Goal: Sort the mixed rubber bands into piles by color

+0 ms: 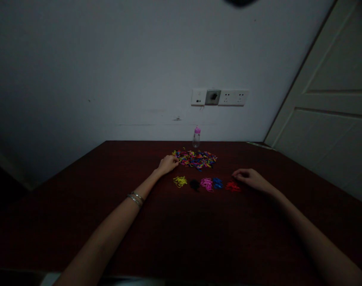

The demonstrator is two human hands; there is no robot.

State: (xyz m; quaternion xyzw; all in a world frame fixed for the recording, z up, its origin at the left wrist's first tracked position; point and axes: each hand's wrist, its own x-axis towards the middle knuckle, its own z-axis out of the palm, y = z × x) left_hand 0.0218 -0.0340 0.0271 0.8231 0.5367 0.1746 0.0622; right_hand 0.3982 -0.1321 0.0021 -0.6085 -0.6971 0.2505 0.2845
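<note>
My left hand (168,164) rests at the left edge of a mixed heap of small colourful rubber bands (199,159), its fingers bent together. What lies between those fingertips is too small to make out. My right hand (250,177) hovers just above and right of a pile of red rubber bands (233,186). Its thumb and fingers come together, and whether a band is in them cannot be seen. In a row nearer to me lie piles of yellow rubber bands (180,182), black rubber bands (194,184), pink rubber bands (207,184) and blue rubber bands (217,183).
Behind the heap a clear bottle with a pink cap (196,138) stands upright near the wall. Everything rests on a dark red-brown table (169,234). Wall sockets (219,97) sit above its back edge, and a panelled white door (326,107) is on the right.
</note>
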